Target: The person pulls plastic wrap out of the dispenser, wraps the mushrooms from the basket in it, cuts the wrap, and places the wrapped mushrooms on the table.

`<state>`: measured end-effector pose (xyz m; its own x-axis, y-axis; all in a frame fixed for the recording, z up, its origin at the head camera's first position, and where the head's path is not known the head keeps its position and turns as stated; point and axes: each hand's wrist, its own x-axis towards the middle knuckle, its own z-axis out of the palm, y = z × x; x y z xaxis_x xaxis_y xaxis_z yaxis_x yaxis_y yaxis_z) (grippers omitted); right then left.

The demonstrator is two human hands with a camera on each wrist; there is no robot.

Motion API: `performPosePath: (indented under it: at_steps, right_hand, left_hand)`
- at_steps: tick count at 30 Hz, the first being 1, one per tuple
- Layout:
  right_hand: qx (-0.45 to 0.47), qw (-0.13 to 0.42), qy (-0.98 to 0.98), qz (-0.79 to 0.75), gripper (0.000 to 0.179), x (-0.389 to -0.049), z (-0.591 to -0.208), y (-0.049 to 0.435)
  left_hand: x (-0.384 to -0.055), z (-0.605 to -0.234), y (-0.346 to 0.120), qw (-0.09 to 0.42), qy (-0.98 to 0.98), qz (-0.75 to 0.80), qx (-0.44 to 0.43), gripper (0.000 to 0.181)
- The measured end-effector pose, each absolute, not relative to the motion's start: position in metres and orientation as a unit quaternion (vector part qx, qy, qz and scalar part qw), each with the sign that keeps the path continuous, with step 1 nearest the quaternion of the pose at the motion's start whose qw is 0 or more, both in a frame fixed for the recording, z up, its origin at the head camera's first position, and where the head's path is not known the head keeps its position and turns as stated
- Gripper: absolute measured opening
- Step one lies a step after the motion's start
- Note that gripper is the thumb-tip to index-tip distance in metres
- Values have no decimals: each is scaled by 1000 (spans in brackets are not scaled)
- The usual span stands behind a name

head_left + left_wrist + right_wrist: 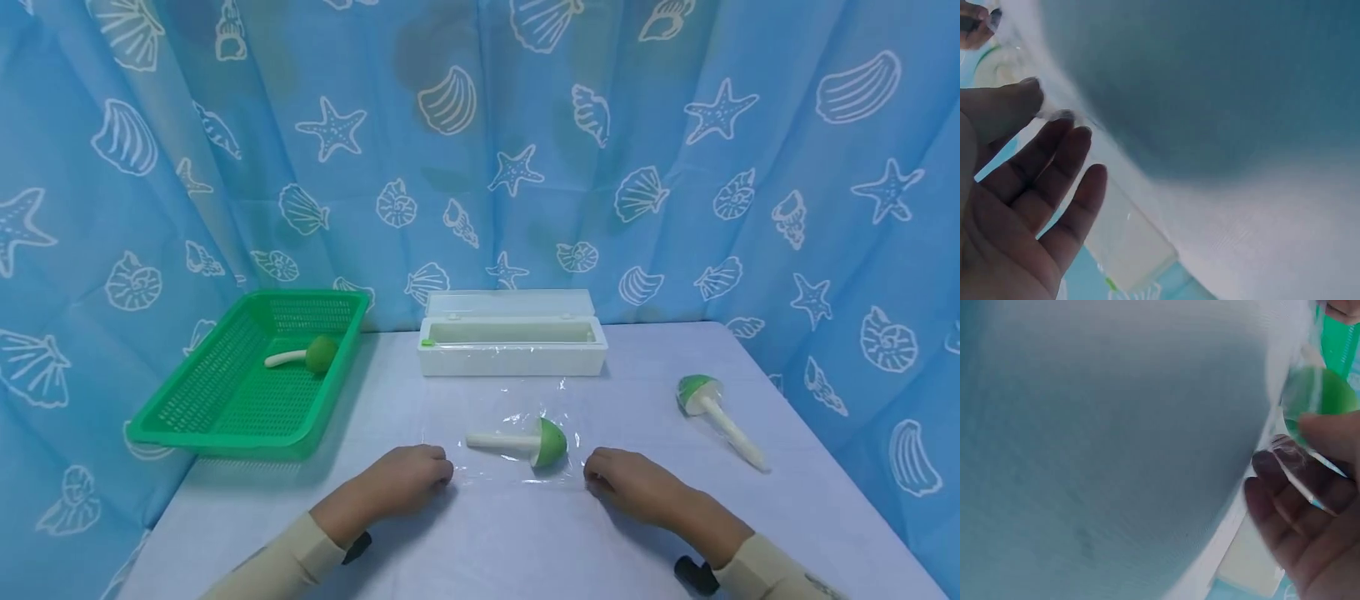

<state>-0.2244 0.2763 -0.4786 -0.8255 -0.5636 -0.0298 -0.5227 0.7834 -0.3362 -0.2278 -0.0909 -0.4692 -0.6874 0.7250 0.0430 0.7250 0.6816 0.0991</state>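
A sheet of clear cling film (pixel 495 397) spreads over the table in front of a white dispenser box (pixel 513 362). A toy mushroom (pixel 551 443) with a green cap and white stem lies at the film, its cap pointing right. My left hand (pixel 408 479) pinches the film's near left corner between thumb and fingertips, just left of the stem. To the right of the cap, my right hand (pixel 633 485) pinches the near right corner. Both wrist views show crinkled film at the fingertips, with the left fingers (pixel 1079 206) loosely bent.
The box has its clear lid (pixel 510 302) raised and a small green slider (pixel 427 342) at the left. At the left stands a green basket (pixel 247 408) holding another mushroom (pixel 320 355). A third mushroom (pixel 699 393), glossy at its cap, lies right. A blue curtain (pixel 480 167) hangs behind.
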Motion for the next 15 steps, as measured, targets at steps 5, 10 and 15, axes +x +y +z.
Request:
performPosePath:
  at_steps: [5, 10, 15]
  right_hand:
    - [-216, 44, 950, -220, 9, -229, -467, 274]
    - [-160, 58, 941, -293, 10, -254, -459, 272]
    - [-115, 75, 929, -344, 14, -292, -470, 272]
  left_hand:
    - [-239, -457, -95, -5, -930, -113, -350, 6]
    - [-265, -455, -96, -37, -934, -209, -289, 5]
    - [-298, -460, -89, -93, -935, -283, -194, 3]
